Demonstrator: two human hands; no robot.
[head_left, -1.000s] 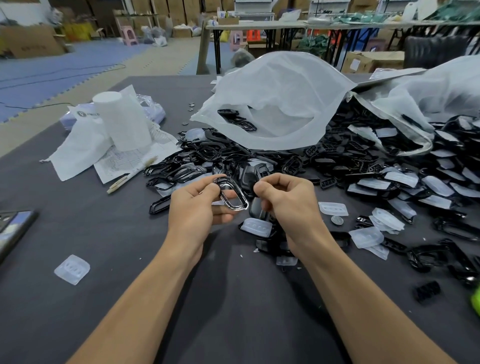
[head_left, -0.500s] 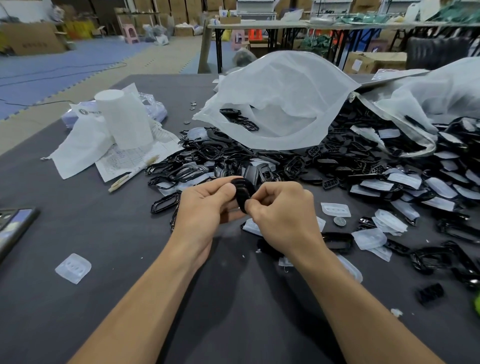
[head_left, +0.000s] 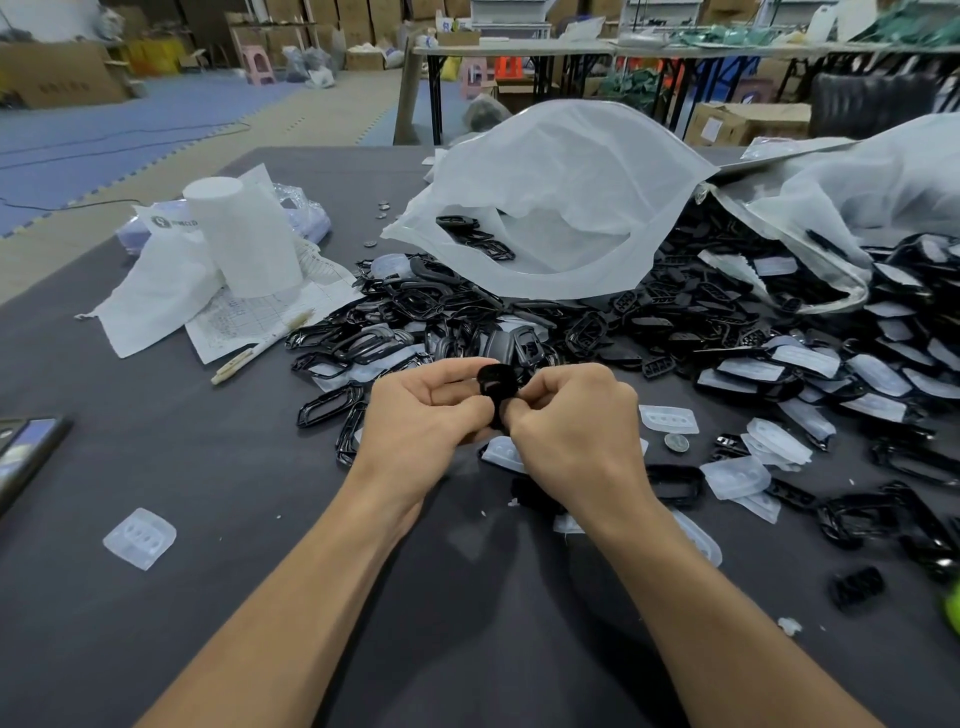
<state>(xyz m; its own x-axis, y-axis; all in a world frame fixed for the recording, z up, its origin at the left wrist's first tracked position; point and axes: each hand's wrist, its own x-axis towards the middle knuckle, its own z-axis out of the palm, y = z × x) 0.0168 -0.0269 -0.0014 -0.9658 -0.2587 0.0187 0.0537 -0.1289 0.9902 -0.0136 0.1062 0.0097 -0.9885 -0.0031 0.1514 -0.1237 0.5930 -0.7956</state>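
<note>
While both hands work over the middle of the surface (head_left: 208, 623), 1 black part (head_left: 496, 384) sits between them, lifted just clear of the cloth, in front of the pile (head_left: 597, 332).

Grip: L hand (head_left: 421, 415) has its fingers curled, thumb + forefinger pinching the part's L side. R hand (head_left: 571, 421) is curled tight, fingertips on the part's R lower edge. Both grips are closed on the same piece; nothing else is held.

Count:
- hands 2, held part 1
- white bags (head_left: 561, 208) 2, centre one open w/ a few black pieces inside
- pile of black frames + clear pads: too many to count
- white roll (head_left: 244, 239) 1, upright on papers
- pen (head_left: 260, 348) 1
- coin (head_left: 676, 442) 1, just R of R hand
- lone clear pad (head_left: 139, 538) 1, well L of the arms
- phone (head_left: 26, 452) 1, at L edge

Vs 1 s ago: hands were apart then, w/ an open frame ring showing in L hand. Now the knuckles nearly meet and a rounded solid black face shows instead. Roll, pen, lone pad and phone are unmoved.
</note>
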